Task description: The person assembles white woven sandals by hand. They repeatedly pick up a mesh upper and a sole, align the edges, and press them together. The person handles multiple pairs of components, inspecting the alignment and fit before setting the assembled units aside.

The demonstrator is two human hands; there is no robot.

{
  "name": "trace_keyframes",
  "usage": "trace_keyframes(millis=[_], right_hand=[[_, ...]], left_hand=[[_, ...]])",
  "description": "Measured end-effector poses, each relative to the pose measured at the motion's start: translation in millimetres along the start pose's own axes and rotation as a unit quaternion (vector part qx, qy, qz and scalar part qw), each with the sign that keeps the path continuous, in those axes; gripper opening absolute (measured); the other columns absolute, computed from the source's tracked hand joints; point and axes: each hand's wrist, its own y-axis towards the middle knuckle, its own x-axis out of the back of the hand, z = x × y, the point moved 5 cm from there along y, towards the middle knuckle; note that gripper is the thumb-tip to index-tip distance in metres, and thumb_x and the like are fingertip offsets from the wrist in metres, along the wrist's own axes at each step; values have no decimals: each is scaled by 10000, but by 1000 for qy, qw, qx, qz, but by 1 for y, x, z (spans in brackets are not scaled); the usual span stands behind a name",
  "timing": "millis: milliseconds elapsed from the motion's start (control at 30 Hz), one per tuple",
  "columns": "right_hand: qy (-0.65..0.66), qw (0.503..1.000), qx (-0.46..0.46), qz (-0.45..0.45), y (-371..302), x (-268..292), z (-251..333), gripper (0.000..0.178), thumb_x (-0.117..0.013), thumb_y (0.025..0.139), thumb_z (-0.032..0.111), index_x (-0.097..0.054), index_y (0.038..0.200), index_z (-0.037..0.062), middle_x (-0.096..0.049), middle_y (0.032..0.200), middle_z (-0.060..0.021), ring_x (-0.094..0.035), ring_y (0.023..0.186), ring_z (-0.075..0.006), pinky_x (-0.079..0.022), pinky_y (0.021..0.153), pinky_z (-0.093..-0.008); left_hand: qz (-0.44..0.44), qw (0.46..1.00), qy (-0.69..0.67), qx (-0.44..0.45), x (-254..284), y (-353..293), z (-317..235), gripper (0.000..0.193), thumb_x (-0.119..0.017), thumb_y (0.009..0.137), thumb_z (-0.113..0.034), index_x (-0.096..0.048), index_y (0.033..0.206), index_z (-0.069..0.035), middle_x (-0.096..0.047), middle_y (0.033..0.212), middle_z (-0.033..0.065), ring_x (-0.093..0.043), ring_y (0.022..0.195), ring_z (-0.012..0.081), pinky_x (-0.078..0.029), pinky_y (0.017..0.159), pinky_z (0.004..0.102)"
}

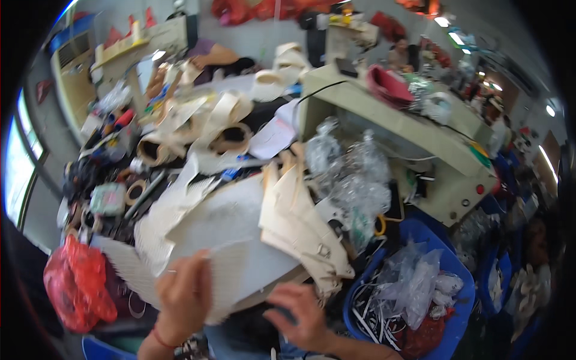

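Bright window (17,174) well left of the fingers (198,274) glares white; ceiling lamps (456,38) flare beyond, rightward. Fingers blurred, detail soft, edges bowed, corners black.

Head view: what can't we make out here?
All in the head view:
Left hand: fingertip contact with the ribbed sheet, blurred and partly hidden by the hand itself.
Red bag: contents, hidden by its crumpled plastic.
Large blue bin: bottom, hidden under clear plastic bags and white strips.
Blue container at lower left: cut off by the lower edge.
Background person: hands, too small and blurred.
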Motion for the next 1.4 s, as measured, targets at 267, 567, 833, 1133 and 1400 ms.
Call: trace_keyframes(millis=[267, 567, 833, 1133, 1400], right_hand=[[118, 981, -73, 135, 34, -8, -7, 219, -639, 807, 46, -606, 1023, 41, -609, 864, -108, -589, 703, -192, -474, 600, -278], [-73, 964, 225, 123, 36, -11, 15, 255, -666, 713, 8, -624, 964, 23, -597, 874, -58, -563, 765, -211, -421, 659, -316], [-62, 936, 256, 233, 43, -14, 23, 221, -671, 652, -9, -618, 866, -25, -595, 874, -80, -555, 760, -227, -441, 643, -300], [150, 984, -92, -5, 25, -3, -34, 67, -610, 753, -33, -580, 811, -18, -584, 825, -82, -543, 723, -161, -449, 673, -262], [71, 965, -228, 107, -24, 33, -47, 434, -751, 698, 111, -555, 1077, 32, -577, 1028, -86, -551, 901, -168, -450, 771, -284]], left_hand=[[112, 852, -393, 327, -54, -79, -13, 128, -562, 860, -71, -604, 892, 45, -615, 663, 40, -526, 585, 51, -430, 519, 217], [90, 825, -436, 350, -56, -88, -7, 136, -542, 819, -82, -615, 856, 27, -578, 598, 38, -476, 525, 34, -385, 461, 218], [46, 919, -326, 217, -47, -80, -15, 62, -570, 751, -42, -588, 769, 15, -527, 570, 66, -478, 486, 74, -380, 445, 246], [38, 848, -417, 326, -57, -98, -5, 77, -549, 815, -31, -597, 813, 29, -583, 621, 39, -504, 532, 50, -406, 475, 218], [4, 854, -402, 331, -64, -84, 1, 183, -546, 862, -46, -592, 1018, 39, -607, 721, 28, -547, 650, 54, -443, 579, 202]])
